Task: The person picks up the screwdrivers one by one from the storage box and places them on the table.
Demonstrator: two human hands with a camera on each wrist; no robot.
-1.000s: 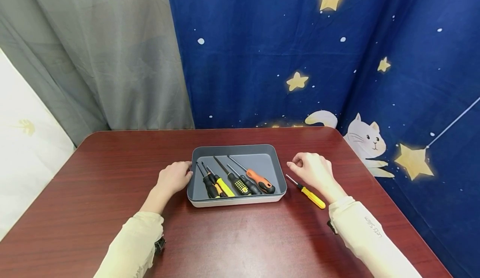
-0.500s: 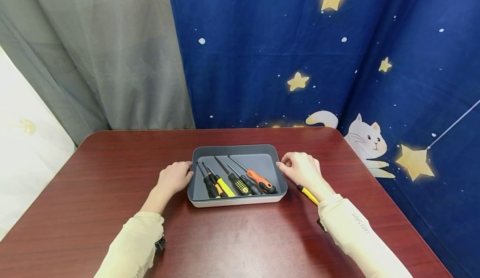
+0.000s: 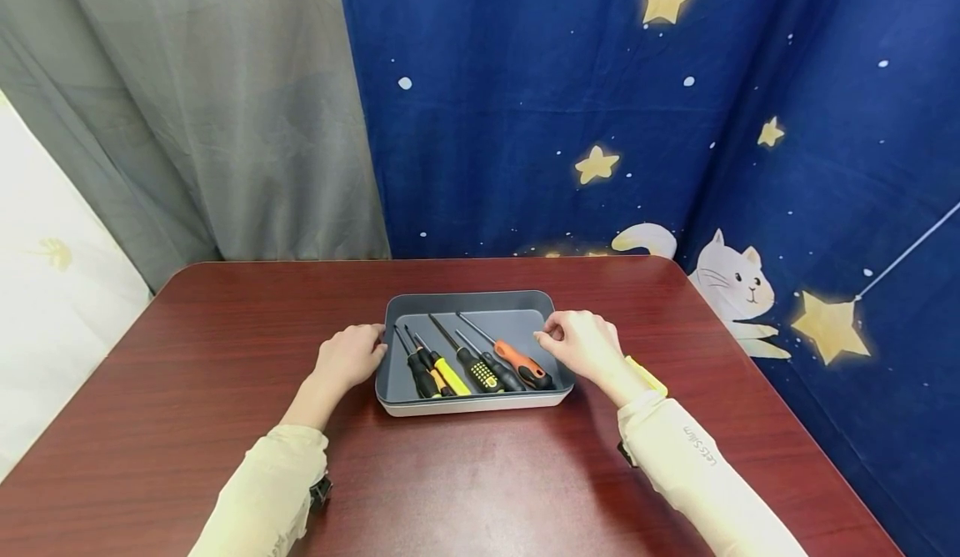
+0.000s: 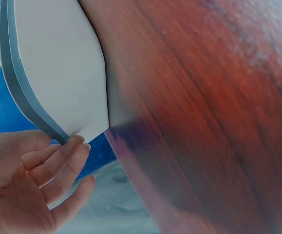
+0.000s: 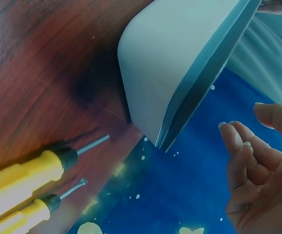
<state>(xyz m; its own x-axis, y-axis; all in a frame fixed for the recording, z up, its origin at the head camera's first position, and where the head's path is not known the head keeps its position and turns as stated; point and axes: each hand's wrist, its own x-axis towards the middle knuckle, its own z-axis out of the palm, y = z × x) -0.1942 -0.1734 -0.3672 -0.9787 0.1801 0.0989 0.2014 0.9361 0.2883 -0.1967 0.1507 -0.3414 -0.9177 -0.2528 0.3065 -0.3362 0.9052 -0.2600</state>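
A grey tray with a white outside point(image 3: 472, 407) holds several screwdrivers, among them an orange and black screwdriver point(image 3: 517, 360), a yellow screwdriver point(image 3: 452, 375) and a black screwdriver with yellow dots point(image 3: 480, 371). At its left end, my left hand point(image 3: 351, 355) grips the rim; in the left wrist view the thumb and fingertips meet at the tray's corner point(image 4: 58, 73). My right hand point(image 3: 583, 343) is over the right rim, holding nothing, thumb and index finger apart in the right wrist view. Two yellow-handled screwdrivers point(image 5: 26, 178) lie outside the tray, mostly hidden by my right wrist in the head view.
The tray stands on a reddish-brown wooden table point(image 3: 480, 482). Beyond its back edge hang a grey curtain point(image 3: 225, 123) and a blue curtain with stars point(image 3: 510, 123). A white surface point(image 3: 52, 290) stands at the left.
My right hand has moved left, from beside the tray to over its right rim, its wrist now covering most of the yellow screwdriver. The left hand and the tray have stayed in place.
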